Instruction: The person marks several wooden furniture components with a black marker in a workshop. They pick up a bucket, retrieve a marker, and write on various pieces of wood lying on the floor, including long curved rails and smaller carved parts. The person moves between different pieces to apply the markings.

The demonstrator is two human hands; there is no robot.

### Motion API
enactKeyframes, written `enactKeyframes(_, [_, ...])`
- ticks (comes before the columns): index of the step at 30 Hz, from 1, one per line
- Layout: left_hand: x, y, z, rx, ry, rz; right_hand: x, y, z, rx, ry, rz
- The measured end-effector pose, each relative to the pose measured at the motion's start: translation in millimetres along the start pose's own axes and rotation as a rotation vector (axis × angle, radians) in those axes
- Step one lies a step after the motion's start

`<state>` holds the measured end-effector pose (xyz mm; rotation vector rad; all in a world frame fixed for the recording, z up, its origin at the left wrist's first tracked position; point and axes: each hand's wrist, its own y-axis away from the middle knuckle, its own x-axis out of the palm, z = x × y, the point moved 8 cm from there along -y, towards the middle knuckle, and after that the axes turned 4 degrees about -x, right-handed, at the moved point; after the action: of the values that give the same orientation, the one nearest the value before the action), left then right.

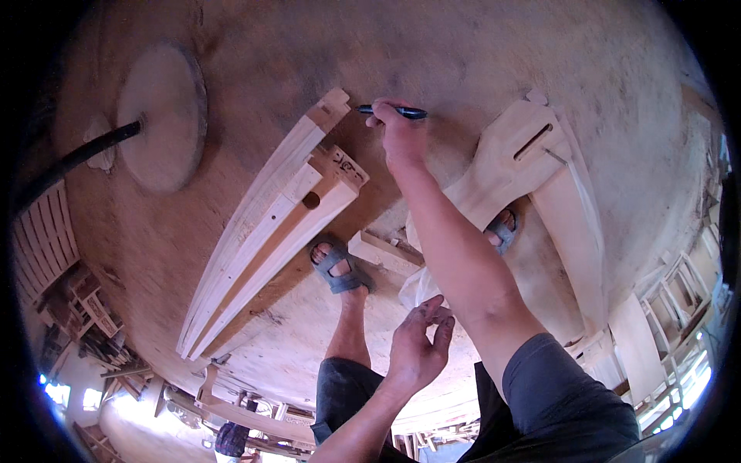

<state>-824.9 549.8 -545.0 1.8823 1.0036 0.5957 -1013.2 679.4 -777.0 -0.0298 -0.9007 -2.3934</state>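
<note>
Marking step: right hand clamped on black marker far beside long wooden rails; left hand near, empty, fingers loosely apart. Next likely needs steady tip on wood.

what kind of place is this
Most likely a woodworking or furniture workshop: long pale wooden pieces lie on a sawdust-covered floor, chair-like wooden frames are stacked at the edge, and the right hand holds a marker.
</note>
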Motion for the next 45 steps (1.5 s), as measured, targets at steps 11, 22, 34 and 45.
enactKeyframes(11, [-24, -19, 6, -0.143, 0.183, -0.026, 42, -18, -21, 0.017, 0.008, 0.142])
enactKeyframes(22, [-28, -24, -20, -0.095, 0.195, 0.010, 34, -37, -27, -0.049, 0.125, 0.099])
enactKeyframes(34, [-25, -30, -33, -0.052, 0.142, 0.030, 35, -24, -20, -0.060, 0.202, 0.164])
enactKeyframes(45, [-23, -34, -30, -0.077, 0.183, 0.034, 33, -32, -21, -0.054, 0.209, 0.115])
